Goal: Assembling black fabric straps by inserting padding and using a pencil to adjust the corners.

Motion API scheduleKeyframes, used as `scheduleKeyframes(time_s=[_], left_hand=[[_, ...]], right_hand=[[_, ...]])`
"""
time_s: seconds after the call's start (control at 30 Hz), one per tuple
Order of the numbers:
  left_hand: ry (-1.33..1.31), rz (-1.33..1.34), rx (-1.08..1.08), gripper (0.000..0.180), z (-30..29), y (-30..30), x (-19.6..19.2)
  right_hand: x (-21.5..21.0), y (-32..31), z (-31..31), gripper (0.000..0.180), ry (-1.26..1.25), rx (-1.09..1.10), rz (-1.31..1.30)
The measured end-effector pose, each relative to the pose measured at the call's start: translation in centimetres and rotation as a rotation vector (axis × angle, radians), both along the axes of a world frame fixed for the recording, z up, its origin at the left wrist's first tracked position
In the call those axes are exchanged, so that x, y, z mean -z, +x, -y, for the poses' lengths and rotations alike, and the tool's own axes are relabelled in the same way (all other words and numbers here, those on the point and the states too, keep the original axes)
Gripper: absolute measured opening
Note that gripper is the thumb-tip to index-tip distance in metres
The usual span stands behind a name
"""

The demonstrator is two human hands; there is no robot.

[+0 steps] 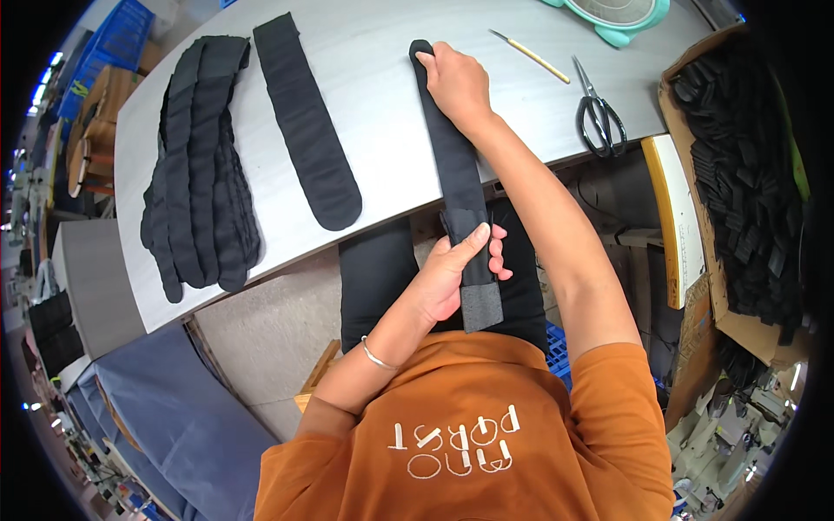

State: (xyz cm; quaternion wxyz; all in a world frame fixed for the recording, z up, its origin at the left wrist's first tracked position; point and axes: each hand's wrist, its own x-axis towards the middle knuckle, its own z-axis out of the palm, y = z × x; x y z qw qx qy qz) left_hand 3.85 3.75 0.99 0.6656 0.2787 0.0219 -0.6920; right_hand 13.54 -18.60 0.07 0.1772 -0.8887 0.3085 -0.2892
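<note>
A long black fabric strap [456,161] runs from the tabletop over its near edge toward my lap. My left hand [452,269] is closed around its lower part, thumb on top and fingers wrapped beneath. Below that hand hangs a dark grey, rough-looking end patch [482,307]. My right hand [458,82] pinches the strap's rounded far end against the table. To the left lies a wider flat black strip [308,122] with a rounded near end. Farther left, several similar black strips [204,165] are heaped in an overlapping pile.
On the grey-white table [382,113] lie a thin pointed tool with a light handle [534,58] and black-handled scissors [599,117]. A mint-green framed item [617,33] sits at the far edge. A cardboard box [719,291] of black pieces stands right; blue fabric [174,417] lies lower left.
</note>
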Motion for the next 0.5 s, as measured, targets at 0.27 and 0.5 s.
scheduleKeyframes(time_s=[0.27,0.5], left_hand=[[0.119,0.109,-0.034,0.029,-2.7,-2.2,-2.0],[0.043,-0.05,-0.061,0.045,0.3,1.7,-1.5]], right_hand=[[0.3,1.6,0.9,0.033,-0.116,0.005,0.025],[0.1,1.7,0.3,0.033,-0.102,0.033,-0.019]])
